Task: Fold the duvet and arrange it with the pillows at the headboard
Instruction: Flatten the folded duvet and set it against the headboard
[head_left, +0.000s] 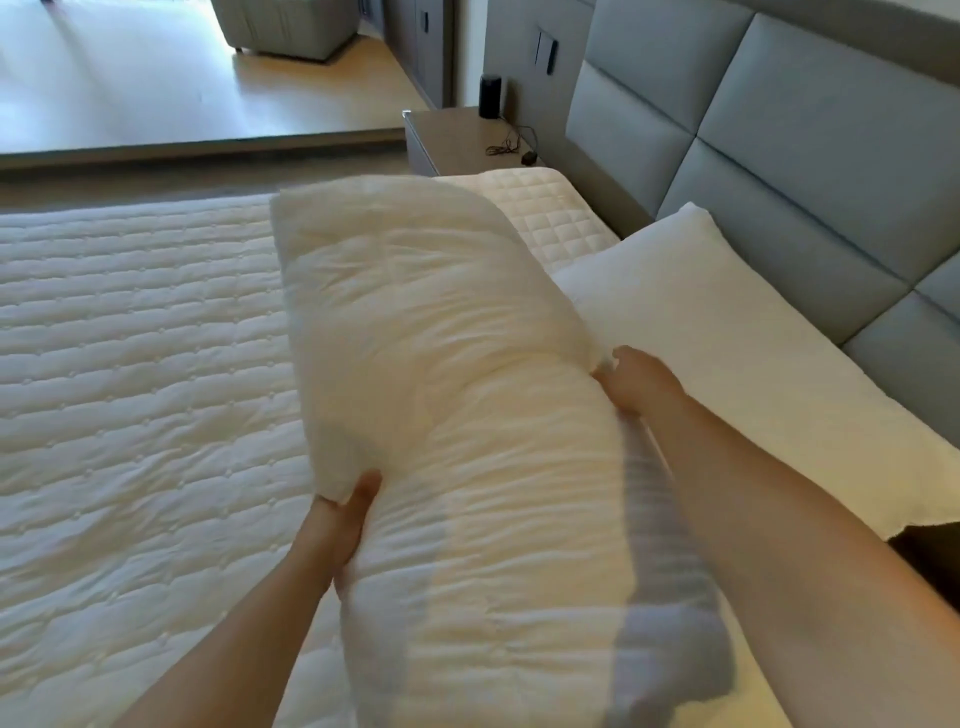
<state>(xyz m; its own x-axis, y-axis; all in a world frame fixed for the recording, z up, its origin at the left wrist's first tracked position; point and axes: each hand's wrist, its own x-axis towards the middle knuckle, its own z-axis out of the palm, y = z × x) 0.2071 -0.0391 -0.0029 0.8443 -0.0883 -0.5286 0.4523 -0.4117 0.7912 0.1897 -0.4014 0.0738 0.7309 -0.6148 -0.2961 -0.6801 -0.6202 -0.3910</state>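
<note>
Duvet (457, 415): folded into long thick bundle, lifted over mattress (130, 364), just beside pillow (727, 353).
Left hand (337, 525): fingers curled under bundle's near-left corner, thumb on top, gripping.
Right hand (636, 382): fingers gripping bundle's right edge, next to pillow.
Pillow: lying along headboard (805, 156); only one plainly seen.
Done: folding looks finished, judging by bundle's shape.
Left: setting bundle down at headboard, squaring it with pillow.
Writing: none legible; no brand or label visible.
</note>
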